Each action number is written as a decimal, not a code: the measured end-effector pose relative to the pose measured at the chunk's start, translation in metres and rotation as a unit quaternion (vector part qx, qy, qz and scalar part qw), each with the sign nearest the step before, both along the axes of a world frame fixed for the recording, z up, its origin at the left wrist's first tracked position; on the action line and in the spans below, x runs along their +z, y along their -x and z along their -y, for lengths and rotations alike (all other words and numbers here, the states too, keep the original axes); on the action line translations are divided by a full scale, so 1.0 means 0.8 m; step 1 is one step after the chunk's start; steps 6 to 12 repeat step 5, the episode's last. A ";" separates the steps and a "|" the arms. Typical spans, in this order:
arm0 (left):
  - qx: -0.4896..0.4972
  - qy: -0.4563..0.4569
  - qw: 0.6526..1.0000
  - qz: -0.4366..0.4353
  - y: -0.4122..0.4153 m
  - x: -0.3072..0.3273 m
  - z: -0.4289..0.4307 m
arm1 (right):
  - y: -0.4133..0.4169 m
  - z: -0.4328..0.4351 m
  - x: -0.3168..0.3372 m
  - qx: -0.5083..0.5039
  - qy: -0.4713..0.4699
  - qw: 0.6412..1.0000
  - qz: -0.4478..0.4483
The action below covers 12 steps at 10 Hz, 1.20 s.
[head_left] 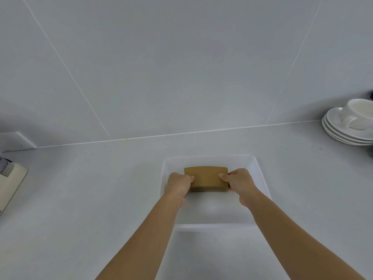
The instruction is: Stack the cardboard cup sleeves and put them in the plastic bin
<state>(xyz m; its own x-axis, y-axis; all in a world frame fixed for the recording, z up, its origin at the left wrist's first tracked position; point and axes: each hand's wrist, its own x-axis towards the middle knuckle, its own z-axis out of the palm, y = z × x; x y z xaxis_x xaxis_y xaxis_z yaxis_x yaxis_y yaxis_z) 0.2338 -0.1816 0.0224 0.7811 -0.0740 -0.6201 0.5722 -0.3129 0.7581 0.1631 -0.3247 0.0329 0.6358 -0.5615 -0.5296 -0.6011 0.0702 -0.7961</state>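
Over the white desk (80, 199), I see both hands — the left hand (179, 183) and right hand (240, 182) — gripping opposite ends of the stack of cardboard cup sleeves (206, 178), held inside the plastic bin (260, 178) toward its far wall — saucers (343, 132) sit well apart at right.

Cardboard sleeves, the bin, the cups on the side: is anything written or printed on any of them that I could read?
None: no readable text anywhere in this view.
The stack of cardboard sleeves, held by the left hand and right hand: plain brown, no print.
The plastic bin: no label visible.
The white cup and saucers: unmarked.
The wall plate at left: blank as far as can be seen.
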 end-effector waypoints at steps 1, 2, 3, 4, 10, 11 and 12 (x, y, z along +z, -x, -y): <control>-0.008 0.010 1.000 -0.004 0.001 0.002 0.000 | 0.001 0.001 -0.001 0.010 0.010 1.000 0.001; -0.013 0.020 1.000 -0.012 0.001 0.002 -0.002 | 0.001 0.000 0.001 0.010 0.005 1.000 0.000; -0.016 0.028 0.999 -0.017 0.001 0.006 -0.004 | 0.003 0.002 0.003 0.002 -0.004 1.000 0.004; -0.023 0.033 0.999 -0.024 0.001 0.009 -0.004 | 0.002 0.002 0.007 0.012 -0.008 1.000 0.005; -0.019 0.023 0.999 -0.021 0.007 0.020 -0.007 | 0.005 0.004 0.010 0.014 0.013 1.000 0.010; -0.019 0.023 0.999 -0.021 0.007 0.020 -0.007 | 0.005 0.004 0.010 0.014 0.013 1.000 0.010; -0.019 0.023 0.999 -0.021 0.007 0.020 -0.007 | 0.005 0.004 0.010 0.014 0.013 1.000 0.010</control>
